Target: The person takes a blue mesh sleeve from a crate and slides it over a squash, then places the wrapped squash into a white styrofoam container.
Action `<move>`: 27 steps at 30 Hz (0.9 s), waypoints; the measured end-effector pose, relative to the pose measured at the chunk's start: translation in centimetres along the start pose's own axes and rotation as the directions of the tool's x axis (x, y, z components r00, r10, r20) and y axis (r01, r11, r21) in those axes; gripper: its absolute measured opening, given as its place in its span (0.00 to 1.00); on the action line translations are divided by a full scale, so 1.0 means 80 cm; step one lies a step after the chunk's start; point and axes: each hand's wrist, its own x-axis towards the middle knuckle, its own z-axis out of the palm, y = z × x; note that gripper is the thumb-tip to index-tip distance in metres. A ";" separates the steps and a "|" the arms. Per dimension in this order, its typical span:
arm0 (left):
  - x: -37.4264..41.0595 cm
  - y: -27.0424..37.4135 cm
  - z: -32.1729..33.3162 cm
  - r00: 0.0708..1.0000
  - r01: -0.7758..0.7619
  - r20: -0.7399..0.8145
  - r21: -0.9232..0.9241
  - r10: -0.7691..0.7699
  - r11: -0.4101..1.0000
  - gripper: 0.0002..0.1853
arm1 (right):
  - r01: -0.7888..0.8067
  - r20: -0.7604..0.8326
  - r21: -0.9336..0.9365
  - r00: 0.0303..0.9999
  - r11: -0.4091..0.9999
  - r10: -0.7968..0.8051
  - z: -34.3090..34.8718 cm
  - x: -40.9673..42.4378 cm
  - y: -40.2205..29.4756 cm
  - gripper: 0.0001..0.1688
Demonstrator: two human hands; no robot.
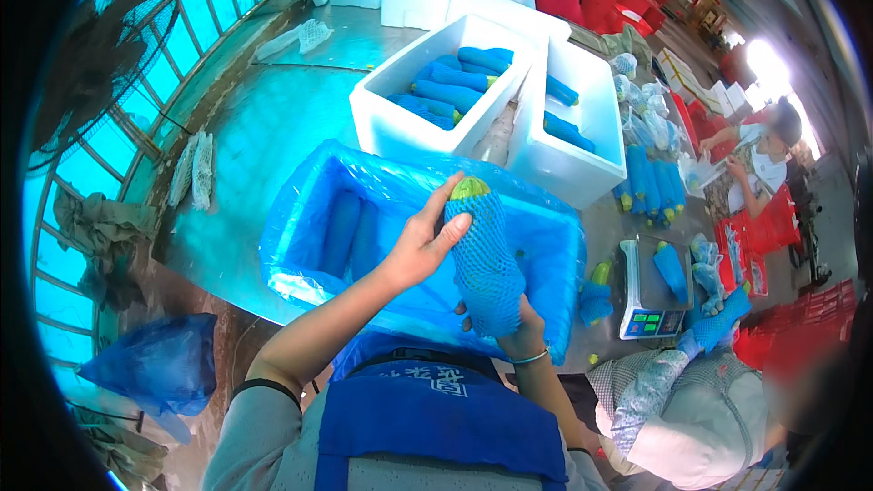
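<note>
A green squash-like vegetable in a blue foam-net sleeve (485, 259) is held between my two hands, its bare green end pointing away from me. My left hand (424, 239) grips it near that end, thumb across the front. Around the lower, fully netted end is my right hand (524, 333), partly hidden by the vegetable. Beneath both hands stands a box lined with blue plastic film (290, 235). Two netted vegetables (341, 232) lie side by side at the box's left end, seen dimly in the blue shade.
Beyond the lined box, a white foam box (402, 129) holds several netted vegetables; another foam box (580, 177) stands to its right. A digital scale (638, 293) carries one netted vegetable. A co-worker (696, 409) is close on my right. A fan (102, 48) stands at left.
</note>
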 end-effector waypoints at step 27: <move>-0.081 0.018 0.042 0.834 -0.473 0.386 0.130 0.395 0.872 0.10 | 0.404 -0.147 -0.474 0.840 0.782 -0.523 -0.047 0.032 0.033 0.42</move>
